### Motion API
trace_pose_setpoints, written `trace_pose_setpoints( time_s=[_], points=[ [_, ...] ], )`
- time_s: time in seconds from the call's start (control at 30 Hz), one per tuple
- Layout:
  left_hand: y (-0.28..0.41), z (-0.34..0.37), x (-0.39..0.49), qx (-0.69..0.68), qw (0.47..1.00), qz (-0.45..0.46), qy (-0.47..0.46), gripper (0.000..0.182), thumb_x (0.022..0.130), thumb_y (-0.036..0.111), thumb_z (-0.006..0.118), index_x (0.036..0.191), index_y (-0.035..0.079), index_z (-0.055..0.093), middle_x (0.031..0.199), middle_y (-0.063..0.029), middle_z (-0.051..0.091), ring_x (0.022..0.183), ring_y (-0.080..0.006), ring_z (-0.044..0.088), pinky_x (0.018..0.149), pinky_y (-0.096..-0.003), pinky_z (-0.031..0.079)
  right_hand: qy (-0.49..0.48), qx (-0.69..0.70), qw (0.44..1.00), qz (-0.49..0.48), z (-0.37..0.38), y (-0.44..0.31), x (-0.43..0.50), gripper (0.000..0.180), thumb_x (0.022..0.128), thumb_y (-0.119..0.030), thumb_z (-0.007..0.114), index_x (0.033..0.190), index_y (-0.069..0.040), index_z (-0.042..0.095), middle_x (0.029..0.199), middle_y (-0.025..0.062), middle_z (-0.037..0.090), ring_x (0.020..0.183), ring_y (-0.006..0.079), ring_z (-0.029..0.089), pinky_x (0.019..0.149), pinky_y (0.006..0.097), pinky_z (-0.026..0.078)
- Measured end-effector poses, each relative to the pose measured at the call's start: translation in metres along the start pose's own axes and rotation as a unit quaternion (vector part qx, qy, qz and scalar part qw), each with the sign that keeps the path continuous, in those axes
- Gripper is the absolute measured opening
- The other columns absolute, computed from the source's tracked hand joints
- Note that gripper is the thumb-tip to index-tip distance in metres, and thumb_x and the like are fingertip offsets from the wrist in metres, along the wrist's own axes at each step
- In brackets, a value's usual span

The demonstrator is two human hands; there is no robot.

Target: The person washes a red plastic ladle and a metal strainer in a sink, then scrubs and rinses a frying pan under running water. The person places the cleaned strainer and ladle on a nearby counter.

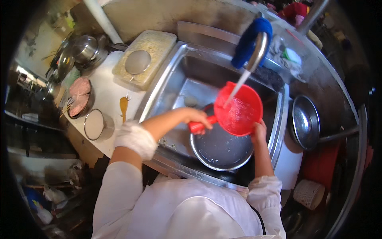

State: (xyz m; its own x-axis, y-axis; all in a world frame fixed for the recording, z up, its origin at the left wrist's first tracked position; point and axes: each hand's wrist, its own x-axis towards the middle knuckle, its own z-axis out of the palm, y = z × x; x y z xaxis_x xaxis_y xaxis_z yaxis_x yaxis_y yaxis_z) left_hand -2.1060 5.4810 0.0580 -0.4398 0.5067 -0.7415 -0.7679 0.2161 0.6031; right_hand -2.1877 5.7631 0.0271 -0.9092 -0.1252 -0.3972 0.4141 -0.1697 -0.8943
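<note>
My left hand [200, 120] grips the handle of a red plastic dipper [259, 104], which hangs over a stainless steel sink [165, 70]. My right hand [259, 131] holds the dipper's rim at the lower right. Water runs from a metal faucet [257, 53] into the dipper, and some water shows inside. A blue cloth [238, 50] is draped around the faucet. Below the dipper, a round metal basin [220, 149] stands in the sink and partly hides behind the dipper. What the basin holds looks dark and liquid, with small bits on it.
Left of the sink are a plastic tub [158, 44] of pale shreds with a round strainer [138, 61] on it, a wooden spatula [123, 107], a metal container [98, 125] and a bowl of ground meat [80, 89]. An empty metal bowl [306, 122] leans at the right.
</note>
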Motion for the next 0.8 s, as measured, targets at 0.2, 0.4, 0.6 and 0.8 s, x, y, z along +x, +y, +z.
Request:
trace_pose_setpoints(
  time_s=[0.2,0.4,0.6,0.8],
  points=[
    [-0.055,0.042,-0.045,-0.075,0.976,0.091,0.181,0.022,0.074,0.013,0.066,0.088,0.003,0.051,0.061,-0.0065,0.054,0.045,-0.0155,0.054,0.04,-0.0304,0.045,-0.113,0.012,0.983,0.148,0.049,0.035,0.025,0.047,0.071,0.005,0.043,0.117,-0.001,0.05,0.105,0.0163,0.057,0.087,0.0283,0.059,0.069,0.0362,0.051],
    [-0.083,0.067,-0.078,0.324,0.765,0.083,0.551,0.026,0.07,0.011,0.061,0.093,0.003,0.051,0.073,-0.0188,0.061,0.065,-0.0351,0.061,0.058,-0.0432,0.048,-0.085,-0.111,0.987,-0.076,0.07,-0.023,0.096,0.053,0.071,0.001,0.053,0.123,0.0,0.046,0.117,0.013,0.053,0.085,0.0201,0.057,0.064,0.0292,0.045],
    [-0.111,0.072,-0.101,0.316,0.687,0.077,0.649,0.031,0.069,0.012,0.063,0.095,0.006,0.047,0.08,-0.0178,0.061,0.076,-0.0358,0.061,0.063,-0.0448,0.048,-0.121,-0.142,0.978,-0.09,0.07,-0.096,0.2,0.05,0.076,-0.006,0.052,0.124,-0.003,0.039,0.102,0.0128,0.058,0.082,0.0238,0.059,0.062,0.0365,0.048],
    [-0.13,0.078,-0.103,0.335,0.656,0.081,0.672,0.034,0.073,0.018,0.064,0.1,0.006,0.048,0.084,-0.0153,0.06,0.076,-0.0351,0.059,0.061,-0.0445,0.046,-0.284,0.014,0.957,-0.063,0.062,-0.114,0.252,0.045,0.084,-0.024,0.057,0.124,-0.008,0.044,0.105,0.0079,0.059,0.09,0.0231,0.06,0.073,0.0349,0.049]
  ],
)
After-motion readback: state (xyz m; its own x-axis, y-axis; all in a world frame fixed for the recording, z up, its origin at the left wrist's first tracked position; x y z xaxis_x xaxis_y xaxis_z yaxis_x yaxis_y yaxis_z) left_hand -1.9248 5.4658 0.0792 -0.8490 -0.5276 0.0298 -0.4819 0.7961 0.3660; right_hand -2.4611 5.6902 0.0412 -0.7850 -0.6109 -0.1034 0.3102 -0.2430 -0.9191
